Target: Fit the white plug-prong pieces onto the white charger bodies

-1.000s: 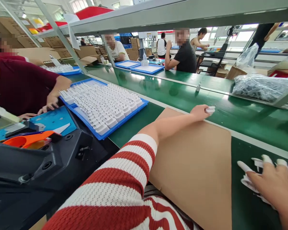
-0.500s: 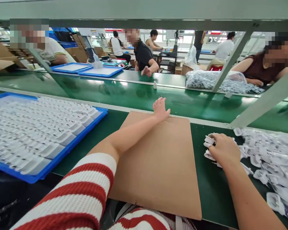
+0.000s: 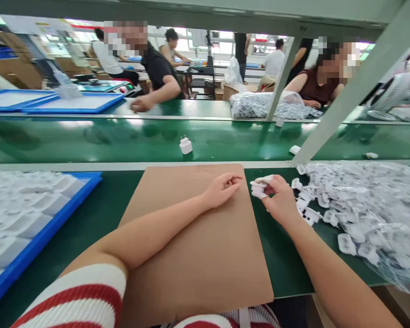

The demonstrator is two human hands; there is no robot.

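My right hand (image 3: 279, 198) is closed on a small white plastic part (image 3: 258, 188), held just past the right edge of a brown cardboard sheet (image 3: 205, 255). Over the upper part of that sheet is my left hand (image 3: 222, 189), its fingers loosely curled toward the white part without touching it. Whether those fingers pinch anything is too small to tell. A pile of white plastic parts (image 3: 369, 205), some under clear plastic, lies right of my right hand. On the green belt beyond the sheet stands a white plug-like piece (image 3: 186, 145).
At the left is a blue-rimmed tray (image 3: 48, 230) of white pieces. A slanted metal post (image 3: 348, 91) rises at the right. Across the belt (image 3: 140, 139) are people, blue-rimmed trays (image 3: 78, 109) and a bag of parts (image 3: 251, 105). A person's arm reaches over the far bench.
The view has turned right. My left hand has drawn back from the belt's edge toward my right hand. My right hand has left the pile with a white part. The plug-like piece appears nearer.
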